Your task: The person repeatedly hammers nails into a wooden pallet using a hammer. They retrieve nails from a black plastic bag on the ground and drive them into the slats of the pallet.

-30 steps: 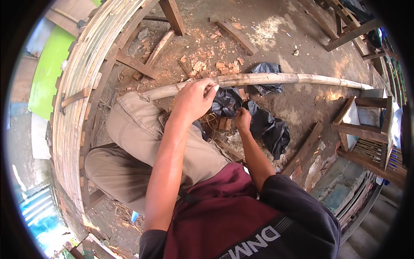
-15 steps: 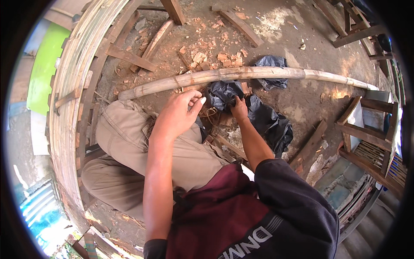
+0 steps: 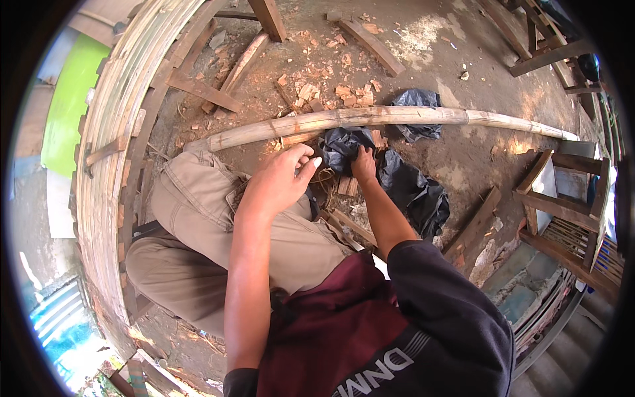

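My right hand (image 3: 364, 165) is closed on a crumpled black plastic bag (image 3: 340, 148) lying on the ground just this side of a long bamboo pole (image 3: 311, 122). More black plastic sheeting (image 3: 418, 195) spreads to the right of that hand; I cannot tell whether it is the same piece. My left hand (image 3: 281, 178) hovers above my bent knee, left of the bag, with its fingers curled and the thumb near them. A pale spot shows at the thumb tip, and what the fingers hold, if anything, cannot be made out.
Another black plastic piece (image 3: 418, 114) lies under the pole. Wood chips (image 3: 354, 96) and a loose wooden beam (image 3: 374, 46) are scattered beyond. A hammer (image 3: 102, 153) rests on the slatted bamboo bench (image 3: 109, 198) at left. A wooden frame (image 3: 562, 205) stands at right.
My right hand has shifted slightly left with its grip still on the black plastic. The left hand has moved a little to the right, its fingers still curled.
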### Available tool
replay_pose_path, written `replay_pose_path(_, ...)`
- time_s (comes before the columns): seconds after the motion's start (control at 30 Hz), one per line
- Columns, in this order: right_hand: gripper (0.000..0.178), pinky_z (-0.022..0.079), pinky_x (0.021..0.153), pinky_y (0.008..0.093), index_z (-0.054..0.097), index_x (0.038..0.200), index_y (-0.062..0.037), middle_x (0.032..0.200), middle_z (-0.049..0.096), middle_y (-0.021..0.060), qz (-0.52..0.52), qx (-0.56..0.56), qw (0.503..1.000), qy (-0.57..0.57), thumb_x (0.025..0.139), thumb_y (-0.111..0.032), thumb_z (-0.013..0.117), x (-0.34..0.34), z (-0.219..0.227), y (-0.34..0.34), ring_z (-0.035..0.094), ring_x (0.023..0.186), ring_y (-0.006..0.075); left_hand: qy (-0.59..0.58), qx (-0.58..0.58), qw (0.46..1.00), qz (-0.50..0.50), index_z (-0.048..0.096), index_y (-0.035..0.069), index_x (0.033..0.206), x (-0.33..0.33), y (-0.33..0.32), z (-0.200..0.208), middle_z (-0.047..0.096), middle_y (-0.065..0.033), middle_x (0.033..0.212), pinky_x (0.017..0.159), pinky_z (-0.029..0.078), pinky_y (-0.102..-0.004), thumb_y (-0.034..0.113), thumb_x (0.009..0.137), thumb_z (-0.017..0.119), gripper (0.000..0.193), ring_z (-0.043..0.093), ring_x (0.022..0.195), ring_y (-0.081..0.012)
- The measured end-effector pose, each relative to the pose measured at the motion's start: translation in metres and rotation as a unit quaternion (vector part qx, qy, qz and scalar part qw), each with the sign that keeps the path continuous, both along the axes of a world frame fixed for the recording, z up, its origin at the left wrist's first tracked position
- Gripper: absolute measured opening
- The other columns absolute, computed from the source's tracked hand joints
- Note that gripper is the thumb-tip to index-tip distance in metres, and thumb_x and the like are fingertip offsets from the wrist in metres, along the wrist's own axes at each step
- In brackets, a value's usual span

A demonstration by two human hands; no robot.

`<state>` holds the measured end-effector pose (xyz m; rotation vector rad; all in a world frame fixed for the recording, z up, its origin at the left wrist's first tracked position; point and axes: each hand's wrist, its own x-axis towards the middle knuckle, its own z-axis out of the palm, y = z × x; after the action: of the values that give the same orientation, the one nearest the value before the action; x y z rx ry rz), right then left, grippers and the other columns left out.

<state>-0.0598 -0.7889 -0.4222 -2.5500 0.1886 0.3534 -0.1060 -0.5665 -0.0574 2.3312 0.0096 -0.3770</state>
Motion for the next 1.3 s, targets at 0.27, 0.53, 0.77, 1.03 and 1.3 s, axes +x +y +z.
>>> replay_pose_path(0.27, 0.026, 0.053, 0.093, 0.0504, 0.061, 0.113, 0.0010, 0.121, 0.062, 0.0268, 0.098, 0.026, 0.995, -0.013, 0.090, -0.011, 0.060, 0.002, -0.010, -0.024, 0.063, 0.111, 0.0443, 0.021, -0.017, 1.000, 0.013, 0.066, 0.001, 0.116, 0.001, -0.003, -0.004, 0.074, -0.0182, 0.099, 0.081, 0.054, -0.0438, 0.022, 0.097, 0.065, 0.028, 0.071, 0.093, -0.0349)
replay_pose_path(0.53, 0.021, 0.054, 0.076, 0.0423, 0.065, 0.100, 0.0011, 0.089, 0.072, 0.0200, -0.004, 0.190, 0.981, -0.048, 0.090, -0.016, 0.072, -0.009, -0.001, -0.058, 0.070, 0.087, 0.0376, 0.010, 0.007, 1.000, -0.017, 0.066, 0.000, 0.118, 0.000, -0.010, 0.011, 0.075, -0.0181, 0.096, 0.079, 0.055, -0.0395, 0.018, 0.098, 0.064, 0.027, 0.074, 0.093, -0.0297)
replay_pose_path(0.77, 0.020, 0.054, 0.062, 0.0313, 0.071, 0.110, 0.0019, 0.086, 0.073, 0.0087, -0.134, 0.347, 0.927, 0.049, 0.097, -0.013, 0.070, -0.008, -0.010, -0.064, 0.070, 0.071, 0.0167, 0.006, -0.004, 1.000, -0.030, 0.065, 0.000, 0.120, 0.002, -0.012, 0.007, 0.074, -0.0190, 0.100, 0.082, 0.055, -0.0414, 0.019, 0.097, 0.065, 0.030, 0.073, 0.097, -0.0319)
replay_pose_path(1.03, 0.029, 0.056, 0.064, 0.0359, 0.071, 0.113, -0.0014, 0.091, 0.075, 0.0127, -0.114, 0.230, 0.961, 0.108, 0.097, -0.025, 0.069, 0.001, 0.005, -0.059, 0.073, 0.075, 0.0285, 0.026, 0.007, 1.000, -0.015, 0.065, 0.001, 0.120, 0.000, -0.008, 0.006, 0.074, -0.0194, 0.104, 0.084, 0.054, -0.0422, 0.023, 0.098, 0.066, 0.032, 0.071, 0.100, -0.0344)
replay_pose_path(1.3, 0.032, 0.055, 0.091, 0.0492, 0.071, 0.120, -0.0154, 0.124, 0.065, 0.0205, 0.095, -0.028, 0.995, 0.005, 0.089, -0.012, 0.062, 0.004, 0.020, -0.049, 0.066, 0.108, 0.0424, 0.027, 0.026, 0.999, -0.028, 0.066, 0.002, 0.121, -0.001, -0.009, 0.007, 0.074, -0.0182, 0.106, 0.084, 0.054, -0.0421, 0.029, 0.099, 0.065, 0.035, 0.071, 0.099, -0.0351)
